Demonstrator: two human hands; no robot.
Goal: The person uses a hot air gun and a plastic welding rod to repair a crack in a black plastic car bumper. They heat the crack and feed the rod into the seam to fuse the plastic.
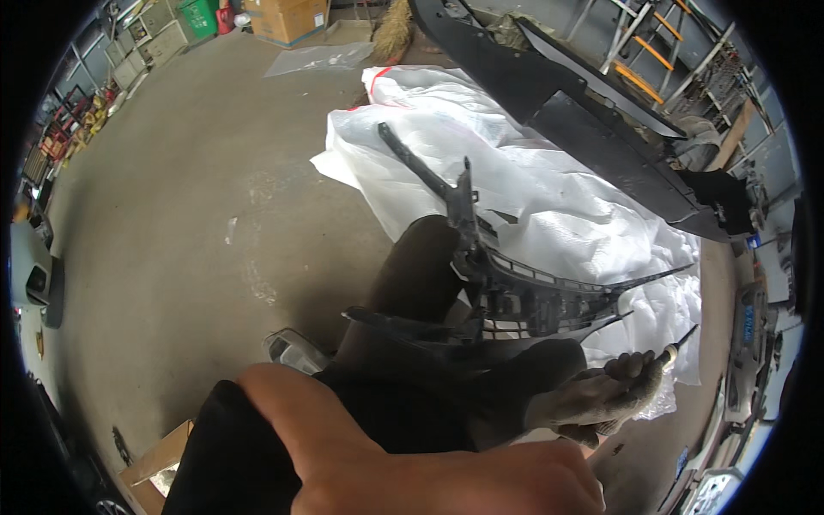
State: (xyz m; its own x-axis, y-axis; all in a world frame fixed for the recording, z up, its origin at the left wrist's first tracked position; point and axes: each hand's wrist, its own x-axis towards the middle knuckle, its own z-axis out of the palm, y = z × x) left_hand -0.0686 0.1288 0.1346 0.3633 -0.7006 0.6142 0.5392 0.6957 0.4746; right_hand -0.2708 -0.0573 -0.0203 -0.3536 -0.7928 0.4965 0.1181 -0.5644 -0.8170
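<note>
My right hand (614, 395), in a pale, soiled work glove, is closed on a screwdriver (685, 338) whose thin dark shaft points up and to the right; the glove hides its handle. Close to the camera, along the lower edge, lies a blurred stretch of bare skin, seemingly my left hand (455, 481); its fingers cannot be made out. Across my dark-trousered legs rests a black plastic car grille frame (536, 296), with slotted openings and long thin arms. My gloved hand is just right of it and apart from it.
White plastic sheeting (566, 232) covers the floor ahead. A large black bumper (592, 150) lies on it at the upper right. Farther back stand a cardboard box (285, 19), a straw broom (393, 33) and a ladder (645, 51). A headlamp-like part (296, 350) sits left of my legs.
</note>
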